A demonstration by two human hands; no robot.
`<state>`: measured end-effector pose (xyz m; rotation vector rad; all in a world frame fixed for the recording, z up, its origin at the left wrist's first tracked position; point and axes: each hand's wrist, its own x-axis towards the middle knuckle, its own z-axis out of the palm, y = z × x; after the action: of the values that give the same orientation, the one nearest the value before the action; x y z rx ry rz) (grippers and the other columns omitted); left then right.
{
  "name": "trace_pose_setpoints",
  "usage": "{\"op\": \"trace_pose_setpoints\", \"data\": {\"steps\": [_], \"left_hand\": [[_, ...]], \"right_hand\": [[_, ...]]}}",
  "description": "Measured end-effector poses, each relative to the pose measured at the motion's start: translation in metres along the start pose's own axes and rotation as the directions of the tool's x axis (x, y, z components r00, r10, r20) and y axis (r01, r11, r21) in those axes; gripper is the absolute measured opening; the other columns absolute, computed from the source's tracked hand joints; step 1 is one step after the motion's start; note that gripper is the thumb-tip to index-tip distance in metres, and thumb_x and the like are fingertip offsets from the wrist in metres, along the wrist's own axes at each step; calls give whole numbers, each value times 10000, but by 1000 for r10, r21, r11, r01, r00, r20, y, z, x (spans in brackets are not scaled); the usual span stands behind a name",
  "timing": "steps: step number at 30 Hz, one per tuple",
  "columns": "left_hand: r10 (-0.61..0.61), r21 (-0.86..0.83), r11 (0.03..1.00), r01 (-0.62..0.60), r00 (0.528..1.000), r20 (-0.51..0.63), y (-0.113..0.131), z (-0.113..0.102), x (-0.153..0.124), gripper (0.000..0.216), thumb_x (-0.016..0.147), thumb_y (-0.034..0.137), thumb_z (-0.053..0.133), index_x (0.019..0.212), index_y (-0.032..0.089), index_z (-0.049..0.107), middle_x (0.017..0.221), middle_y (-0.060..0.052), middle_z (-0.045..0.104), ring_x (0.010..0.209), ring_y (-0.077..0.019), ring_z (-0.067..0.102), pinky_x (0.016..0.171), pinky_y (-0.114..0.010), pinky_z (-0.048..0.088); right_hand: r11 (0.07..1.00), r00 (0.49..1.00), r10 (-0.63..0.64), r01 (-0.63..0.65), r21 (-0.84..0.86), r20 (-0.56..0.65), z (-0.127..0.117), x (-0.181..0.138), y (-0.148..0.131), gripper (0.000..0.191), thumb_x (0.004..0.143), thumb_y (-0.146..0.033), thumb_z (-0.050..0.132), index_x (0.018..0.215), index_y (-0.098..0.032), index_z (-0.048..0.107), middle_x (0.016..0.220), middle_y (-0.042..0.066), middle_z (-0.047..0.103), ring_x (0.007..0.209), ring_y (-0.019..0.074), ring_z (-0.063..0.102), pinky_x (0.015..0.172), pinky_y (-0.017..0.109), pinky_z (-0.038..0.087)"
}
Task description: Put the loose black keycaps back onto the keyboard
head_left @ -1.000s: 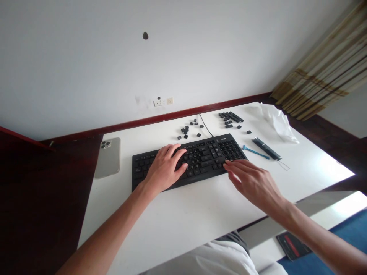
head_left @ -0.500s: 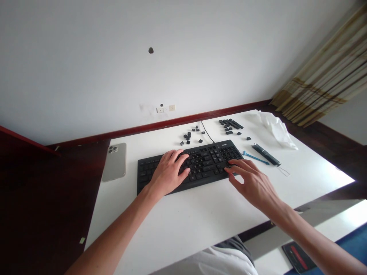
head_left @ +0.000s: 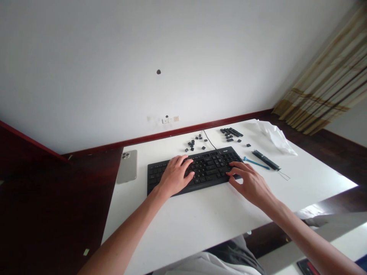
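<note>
A black keyboard [head_left: 210,176] lies on the white table, with bare gaps among its keys. My left hand [head_left: 176,173] rests over its left half, fingers spread and the palm near its front edge. At the right end, by the number pad, is my right hand [head_left: 248,179]; its thumb and index tips come close together low over the keys. Whatever may be between those tips is too small to make out. Several loose black keycaps [head_left: 192,143] are scattered behind the keyboard, and more keycaps [head_left: 230,139] lie farther right.
A grey phone [head_left: 127,168] lies at the left. To the right are a blue stick-like tool [head_left: 256,163], a dark slim tool with a wire loop [head_left: 266,160] and a crumpled white plastic bag [head_left: 276,137]. The keyboard cable [head_left: 209,139] runs back toward the wall.
The view has tilted up and shifted left, so the scene sits lower and to the right. Both hands keep nearly the same places on the keyboard.
</note>
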<state>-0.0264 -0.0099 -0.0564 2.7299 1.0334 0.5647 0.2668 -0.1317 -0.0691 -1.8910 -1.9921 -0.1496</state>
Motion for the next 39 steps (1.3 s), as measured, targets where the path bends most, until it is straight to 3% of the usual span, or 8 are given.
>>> {"op": "trace_pose_setpoints", "data": {"steps": [9, 15, 19, 24, 27, 33, 39], "left_hand": [[11, -6, 1000, -11, 1000, -18, -2, 2, -1, 399, 1021, 378, 575, 1394, 238, 592, 1488, -109, 557, 1385, -292, 518, 1200, -507, 422], [27, 19, 999, -27, 999, -22, -2, 2, -2, 407, 1032, 404, 554, 1398, 232, 591, 1490, -108, 556, 1376, -304, 524, 1185, -508, 432], [15, 31, 999, -14, 1000, -11, -3, 2, -2, 431, 1041, 427, 532, 1415, 218, 585, 1512, -116, 544, 1390, -313, 511, 1189, -517, 426], [14, 32, 999, -13, 1000, -22, -3, 4, -3, 434, 1033, 418, 550, 1415, 217, 597, 1505, -112, 553, 1376, -313, 519, 1188, -510, 431], [15, 25, 1000, -14, 1000, -26, -3, 3, -2, 433, 1023, 411, 566, 1408, 216, 603, 1494, -109, 558, 1361, -309, 526, 1187, -501, 433], [3, 5, 1000, -3, 1000, -27, -2, 2, -1, 419, 1006, 391, 592, 1391, 225, 606, 1472, -102, 564, 1345, -301, 524, 1182, -494, 436], [-7, -22, 1000, 6, 1000, -29, -3, 2, -1, 411, 1000, 389, 598, 1385, 244, 595, 1466, -91, 561, 1335, -295, 521, 1180, -506, 440]], "right_hand": [[996, 999, -14, 10, 87, 52, -7, 7, 7, 263, 964, -398, 578, 966, -273, 810, 1277, 90, 740, 1130, 337, 703, 937, 533, 601], [987, 994, -65, 51, 152, 87, -36, 51, 1, 225, 959, -376, 589, 955, -266, 786, 1080, 59, 793, 1060, 310, 713, 863, 454, 591], [977, 995, -66, 50, 206, 74, -42, 93, -5, 205, 947, -382, 607, 988, -285, 784, 1077, 31, 798, 1043, 294, 717, 866, 427, 573], [963, 998, -49, 35, 267, 45, -17, 152, 3, 196, 924, -318, 619, 992, -264, 796, 1041, 19, 813, 893, 256, 739, 855, 404, 564], [951, 996, -86, 79, 300, 10, 4, 185, 13, 186, 915, -283, 628, 977, -239, 799, 1008, 37, 818, 931, 257, 742, 878, 391, 560], [938, 963, -251, 216, 272, 102, 41, 237, 34, 275, 891, -153, 595, 1017, -257, 816, 1098, 44, 806, 992, 243, 736, 907, 381, 564], [903, 892, -400, 343, 259, 211, 64, 262, 48, 361, 845, -102, 615, 1114, -253, 803, 1224, 58, 764, 1081, 210, 711, 943, 339, 545]]}}
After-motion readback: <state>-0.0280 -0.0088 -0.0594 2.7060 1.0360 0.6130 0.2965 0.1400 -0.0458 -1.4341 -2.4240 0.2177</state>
